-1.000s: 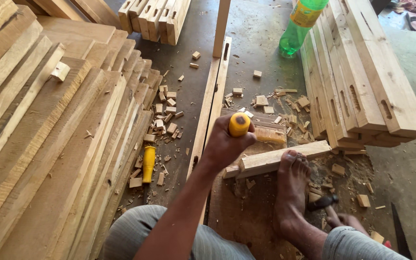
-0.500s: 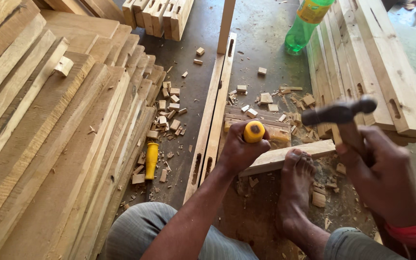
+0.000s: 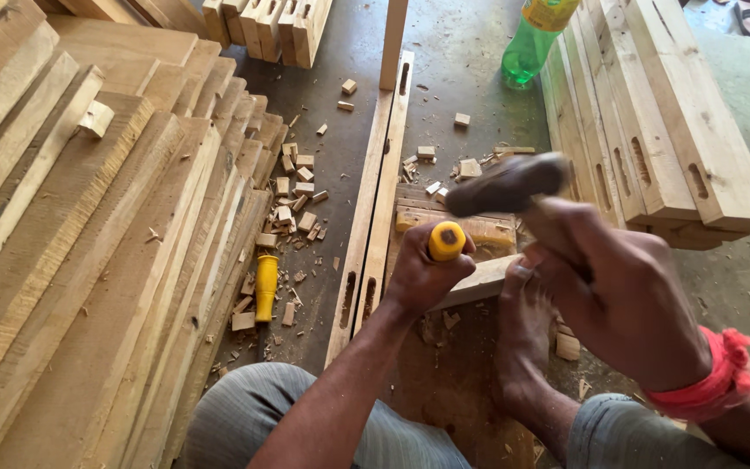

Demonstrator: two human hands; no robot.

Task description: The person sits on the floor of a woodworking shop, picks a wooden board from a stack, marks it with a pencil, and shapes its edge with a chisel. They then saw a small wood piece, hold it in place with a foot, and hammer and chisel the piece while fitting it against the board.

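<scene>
Right hand: my right hand (image 3: 627,304) is gripping the handle of a hammer (image 3: 507,184), fingers fully wrapped, its blurred head raised just above the chisel's butt.
Left hand: my left hand (image 3: 423,274) is closing tight around a yellow-handled chisel (image 3: 446,241), keeping it upright so the blade is meeting the wood squarely.
Foot: my bare foot (image 3: 523,326) is pressing down on the short wooden piece (image 3: 479,282) so it cannot shift.
Floor: a spare yellow-handled chisel (image 3: 266,287) is lying among offcuts (image 3: 292,187), within reach.
Sides: planks (image 3: 88,260) are stacked at left, mortised rails (image 3: 653,130) at right.
Far: a green plastic bottle (image 3: 536,43) with a yellow label band is standing beyond.
</scene>
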